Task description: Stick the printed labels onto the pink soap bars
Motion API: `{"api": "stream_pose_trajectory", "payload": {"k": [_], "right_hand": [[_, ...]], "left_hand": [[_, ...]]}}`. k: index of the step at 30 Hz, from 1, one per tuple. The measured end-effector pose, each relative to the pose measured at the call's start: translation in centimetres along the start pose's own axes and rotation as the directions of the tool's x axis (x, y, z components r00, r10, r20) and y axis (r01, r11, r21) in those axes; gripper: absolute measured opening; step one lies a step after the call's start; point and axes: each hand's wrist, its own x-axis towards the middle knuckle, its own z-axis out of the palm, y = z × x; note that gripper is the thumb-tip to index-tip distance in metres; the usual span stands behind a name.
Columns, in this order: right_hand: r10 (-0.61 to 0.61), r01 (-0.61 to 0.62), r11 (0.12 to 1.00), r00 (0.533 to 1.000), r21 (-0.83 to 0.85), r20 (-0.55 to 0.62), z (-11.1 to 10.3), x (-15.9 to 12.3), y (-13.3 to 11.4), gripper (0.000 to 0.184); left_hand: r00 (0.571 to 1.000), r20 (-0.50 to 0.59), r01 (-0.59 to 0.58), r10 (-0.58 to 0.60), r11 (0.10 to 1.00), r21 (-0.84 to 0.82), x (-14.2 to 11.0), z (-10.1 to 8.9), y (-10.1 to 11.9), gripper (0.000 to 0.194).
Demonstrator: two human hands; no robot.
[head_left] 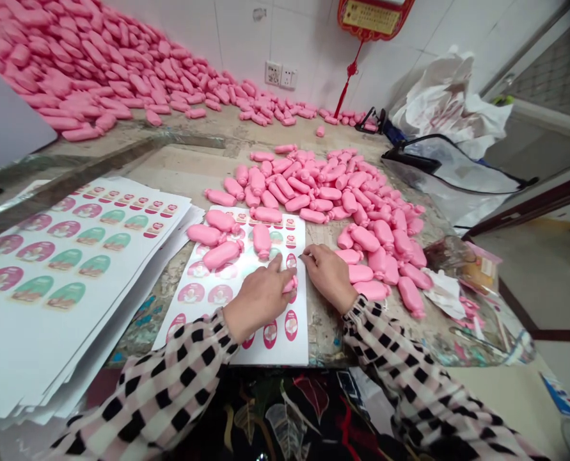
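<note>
A sheet of stickers (203, 320), printed with pink and green labels, lies on the table in front of me. My left hand (260, 298) rests over the sheet, curled round a small pink bottle (290, 284) that is mostly hidden, and its index finger points forward. Beside the sheet's right edge, my right hand (330, 272) has its thumb and index finger pinched close to an oval sticker (291, 260). Whether a sticker is between those fingertips is too small to tell. Several pink bottles (222, 255) lie on the sheet's upper part.
A heap of pink bottles (323, 182) spreads behind and right of the sheet, with a larger pile (97, 57) along the wall. Stacked sticker sheets (35, 346) stand at the left. Clear plastic packaging (479, 266) and a white scrap (443, 293) lie at the right.
</note>
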Motion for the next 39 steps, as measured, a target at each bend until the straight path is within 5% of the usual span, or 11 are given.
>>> {"api": "stream_pose_trajectory", "payload": {"k": [10, 39], "right_hand": [[-0.107, 0.107, 0.994, 0.994, 0.025, 0.035, -0.01, 0.24, 0.34, 0.020], [-0.133, 0.137, 0.989, 0.988, -0.049, 0.073, -0.49, 0.63, 0.29, 0.018]], "left_hand": [[0.997, 0.054, -0.064, 0.062, 0.997, 0.039, 0.02, -0.28, -0.31, 0.047], [0.995, 0.062, -0.072, 0.072, 0.997, -0.011, -0.04, -0.29, -0.49, 0.045]]}}
